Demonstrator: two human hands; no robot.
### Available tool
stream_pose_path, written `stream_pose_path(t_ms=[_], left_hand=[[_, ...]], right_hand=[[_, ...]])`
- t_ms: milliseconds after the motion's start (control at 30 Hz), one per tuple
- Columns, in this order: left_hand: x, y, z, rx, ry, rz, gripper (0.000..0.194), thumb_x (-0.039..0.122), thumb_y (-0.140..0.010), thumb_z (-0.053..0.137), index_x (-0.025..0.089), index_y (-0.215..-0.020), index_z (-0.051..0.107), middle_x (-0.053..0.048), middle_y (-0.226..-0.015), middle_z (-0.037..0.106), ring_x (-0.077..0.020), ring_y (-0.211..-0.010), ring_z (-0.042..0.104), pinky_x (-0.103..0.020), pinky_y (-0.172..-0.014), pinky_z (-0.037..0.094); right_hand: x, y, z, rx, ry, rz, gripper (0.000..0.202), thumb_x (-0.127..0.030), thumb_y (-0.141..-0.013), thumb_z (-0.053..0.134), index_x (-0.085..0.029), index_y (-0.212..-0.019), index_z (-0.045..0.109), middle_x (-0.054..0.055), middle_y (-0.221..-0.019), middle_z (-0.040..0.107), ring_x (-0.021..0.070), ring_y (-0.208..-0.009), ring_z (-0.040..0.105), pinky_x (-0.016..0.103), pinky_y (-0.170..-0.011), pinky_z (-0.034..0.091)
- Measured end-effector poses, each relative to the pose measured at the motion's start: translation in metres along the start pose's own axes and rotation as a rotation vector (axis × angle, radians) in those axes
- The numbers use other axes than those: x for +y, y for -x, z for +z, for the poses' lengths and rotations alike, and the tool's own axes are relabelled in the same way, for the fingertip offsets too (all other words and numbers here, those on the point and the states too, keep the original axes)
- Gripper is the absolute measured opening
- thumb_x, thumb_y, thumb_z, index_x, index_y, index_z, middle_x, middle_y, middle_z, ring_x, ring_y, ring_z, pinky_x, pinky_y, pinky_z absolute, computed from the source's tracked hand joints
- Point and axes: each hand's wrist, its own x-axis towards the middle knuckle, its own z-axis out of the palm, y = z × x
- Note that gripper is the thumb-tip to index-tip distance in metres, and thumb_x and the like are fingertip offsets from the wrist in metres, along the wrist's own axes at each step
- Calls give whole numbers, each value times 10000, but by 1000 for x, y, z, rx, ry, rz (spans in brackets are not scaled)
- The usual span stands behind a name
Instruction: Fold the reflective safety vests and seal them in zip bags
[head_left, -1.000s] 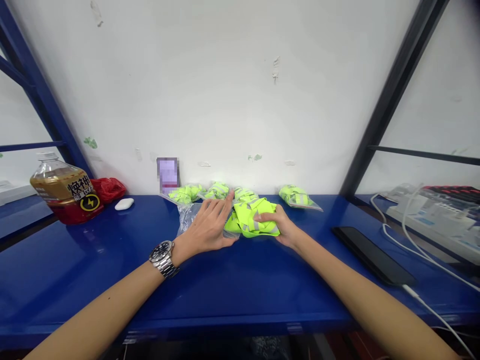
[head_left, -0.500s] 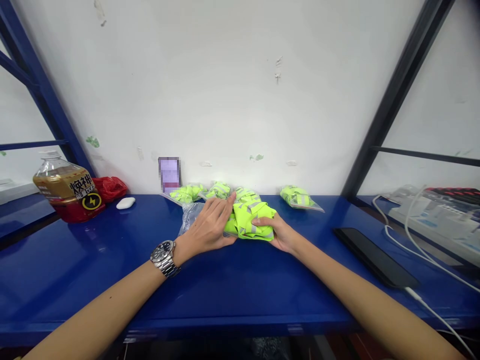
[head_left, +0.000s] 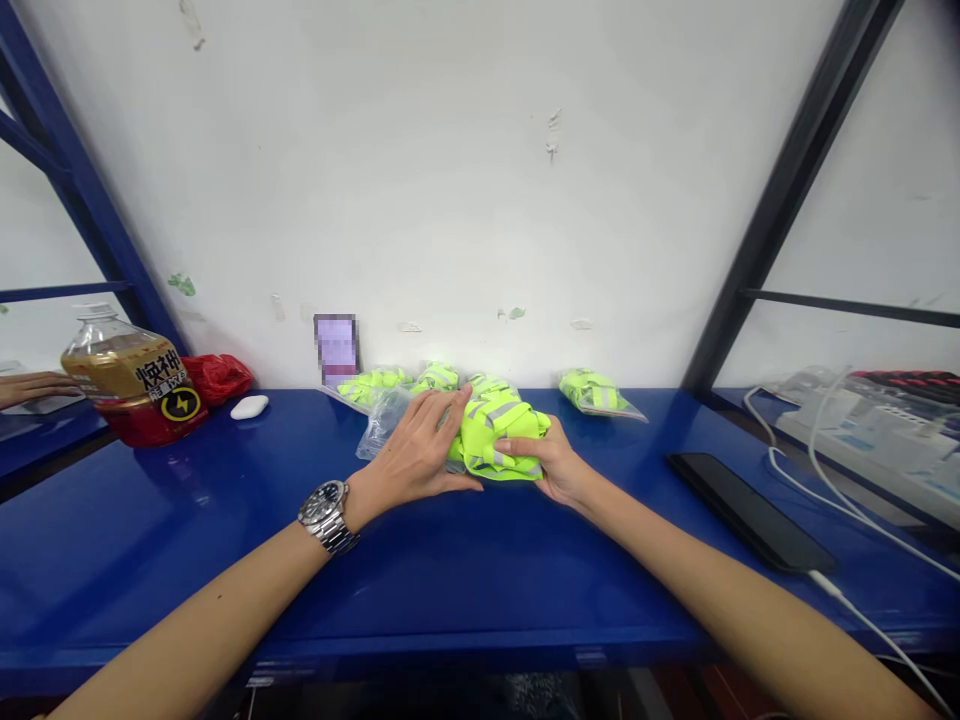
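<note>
A folded neon-yellow reflective vest (head_left: pixel 499 440) with grey stripes is held low over the blue table. My right hand (head_left: pixel 559 465) grips its right end, thumb on top and fingers hidden beneath. From the left, my left hand (head_left: pixel 424 450), with a metal watch on the wrist, curves round the vest's other end and a clear plastic bag (head_left: pixel 379 420). Its fingers lie on the far side and its thumb is underneath. The bag sticks out crumpled to the left of that hand, and how far the vest sits inside it is hidden.
Bagged yellow vests (head_left: pixel 371 385) lie along the wall, another bagged vest (head_left: pixel 592 392) farther right. A drink bottle (head_left: pixel 135 380), red plastic bag (head_left: pixel 221 378) and white case (head_left: pixel 249 407) stand left. At right lies a phone (head_left: pixel 750 510) on a cable. Another person's hand (head_left: pixel 34 388) shows far left.
The vest has shifted slightly left, closer into my left hand, and looks more bunched. My right hand moved with it. Another person's hand has come into view at the far left.
</note>
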Motion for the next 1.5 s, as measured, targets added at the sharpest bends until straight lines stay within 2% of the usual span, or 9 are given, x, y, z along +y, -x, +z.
stream_pose_path(t_ms=[133, 233, 367, 533, 733, 867, 1100, 1300, 1500], left_hand=[[2, 0, -1, -20, 83, -40, 1121, 729, -773, 512, 100, -1500, -66, -254, -1430, 361, -373, -1320, 352, -557, -1078, 314], [4, 1, -3, 61, 84, -201, 592, 428, -960, 409, 103, -1423, 236, -225, -1354, 430, -316, -1275, 402, -499, -1019, 393], [5, 0, -5, 16, 34, -396, 152, 262, -950, 389, 171, -932, 509, -83, -871, 575, -227, -838, 550, -393, -748, 473], [2, -1, -3, -170, 99, -344, 212, 231, -973, 304, 187, -831, 455, -38, -767, 514, -172, -675, 487, -316, -623, 403], [9, -5, 0, 20, 224, -408, 191, 238, -988, 317, 203, -812, 381, 18, -690, 442, -134, -584, 435, -283, -568, 344], [24, -7, 2, 37, 207, -289, 184, 214, -987, 332, 195, -814, 394, 11, -708, 447, -135, -607, 439, -279, -581, 353], [20, -7, -14, -101, 247, -131, 189, 179, -965, 356, 153, -1099, 486, -81, -949, 541, -185, -880, 527, -342, -806, 468], [0, -7, -27, -209, -46, -36, 803, 497, -718, 712, 180, -1369, 365, -222, -1452, 293, -416, -1320, 308, -586, -1028, 344], [2, -6, -11, -219, -51, -58, 826, 367, -709, 688, 55, -1365, 294, -238, -1266, 539, -360, -1146, 544, -516, -988, 423]], right_hand=[[-4, -1, -1, 59, 68, -37, 389, -169, -481, 864, -144, -849, 739, 73, -876, 753, 266, -786, 710, 397, -775, 576], [-5, -3, -2, 82, 94, -57, 382, -168, -474, 871, -146, -832, 740, 65, -850, 753, 248, -755, 708, 370, -746, 578], [-2, -4, -5, 89, 118, -71, 369, -157, -467, 871, -146, -813, 744, 58, -837, 752, 241, -734, 704, 361, -729, 580], [0, -5, -8, 101, 205, -113, 344, -155, -460, 865, -143, -780, 740, 47, -795, 745, 218, -683, 686, 327, -669, 569], [-2, -8, -5, 134, 457, -184, 328, -204, -499, 838, -106, -795, 737, 49, -745, 728, 204, -631, 649, 297, -603, 527], [0, -6, -1, 183, 610, -223, 282, -219, -538, 806, -98, -783, 734, 39, -701, 714, 204, -612, 639, 275, -558, 497], [-1, -8, -3, 255, 298, -121, 350, -196, -448, 846, -100, -765, 734, 63, -755, 734, 208, -633, 663, 309, -620, 543], [-11, -7, 1, 276, 155, 40, 317, -143, -390, 858, -90, -670, 719, 65, -646, 715, 214, -555, 652, 313, -545, 549], [-10, 0, 9, 201, 122, 106, 315, -125, -413, 852, -94, -696, 716, 71, -697, 729, 225, -601, 670, 315, -559, 559]])
